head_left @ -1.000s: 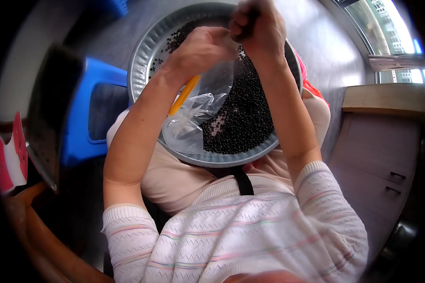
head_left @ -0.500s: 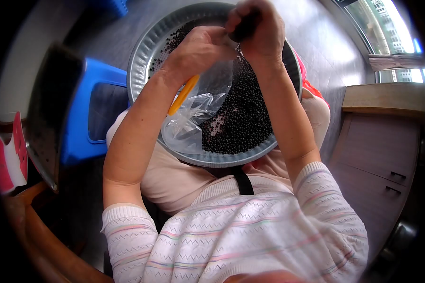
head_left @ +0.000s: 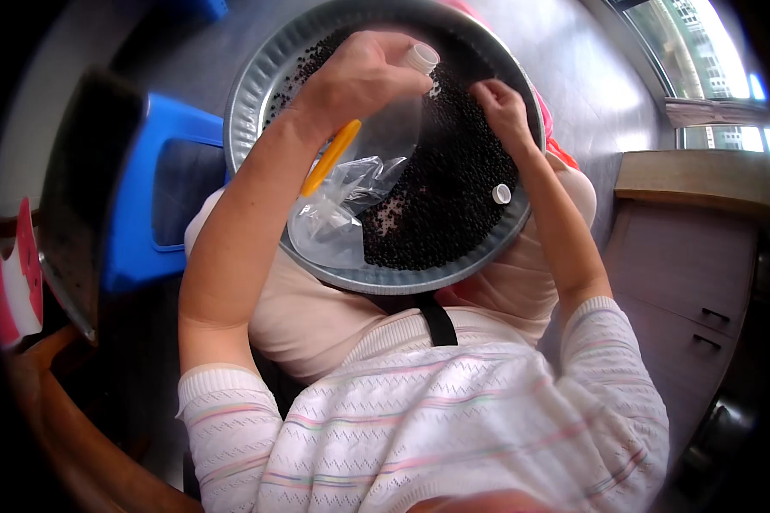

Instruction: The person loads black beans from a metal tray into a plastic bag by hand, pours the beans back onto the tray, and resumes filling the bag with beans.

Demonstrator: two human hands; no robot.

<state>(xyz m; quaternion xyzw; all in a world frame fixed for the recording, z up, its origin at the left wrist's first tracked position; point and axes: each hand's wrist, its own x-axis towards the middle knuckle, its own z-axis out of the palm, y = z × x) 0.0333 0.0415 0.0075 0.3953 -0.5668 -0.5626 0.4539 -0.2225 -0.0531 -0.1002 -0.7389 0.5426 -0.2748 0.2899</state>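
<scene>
My left hand [head_left: 355,77] is closed around the neck of a clear plastic bottle; its white threaded mouth [head_left: 422,58] sticks out past the fingers, uncapped. Below that hand a clear plastic bag [head_left: 334,224] lies over the tray's near left part, with a yellow handle-like piece [head_left: 332,158] by my wrist. My right hand [head_left: 503,109] is down at the black beans [head_left: 441,205], fingers curled together; what they hold, if anything, is hidden. A white bottle cap [head_left: 501,194] lies on the beans near the right forearm. The round metal tray [head_left: 385,280] rests on my lap.
A blue plastic stool [head_left: 133,197] stands to the left, beside a dark panel [head_left: 81,188] and a red-and-white item [head_left: 17,282]. Grey cabinets [head_left: 684,265] stand on the right, below a window [head_left: 701,51].
My right hand has come down and rightward from beside my left hand, where it held something dark, to the beans. The bottle mouth and the white cap now show.
</scene>
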